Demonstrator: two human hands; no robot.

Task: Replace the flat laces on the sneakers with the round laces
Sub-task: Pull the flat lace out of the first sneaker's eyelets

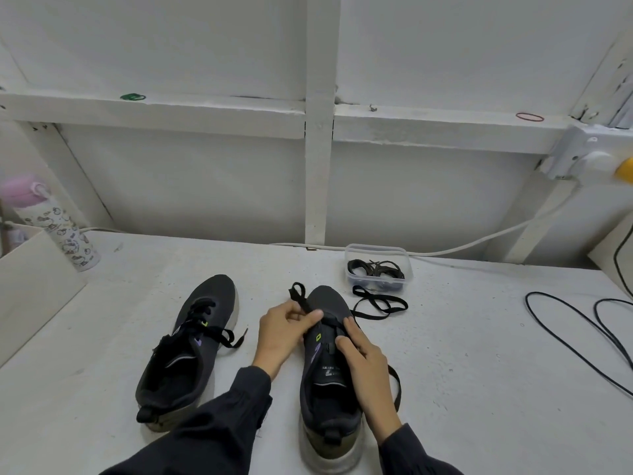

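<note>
The left hand (281, 332) pinches the flat lace (299, 296) between thumb and finger, and the right hand (363, 354) just beside it grips the sneaker (329, 303) at the eyelets. The unlacing seems almost done. Next the lace must slide out fully; the round laces (376, 269) lie beyond the right hand.

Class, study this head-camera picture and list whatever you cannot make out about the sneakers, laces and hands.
- Head view: eyelets of the right sneaker, covered by the left hand pinching the flat lace and the right hand.
- Whether the right hand pinches lace: its fingers hide it.
- Tongue print: too small.
- Laces in the container: round or flat, too small.
- Yellow object: cut off by the right edge.
</note>
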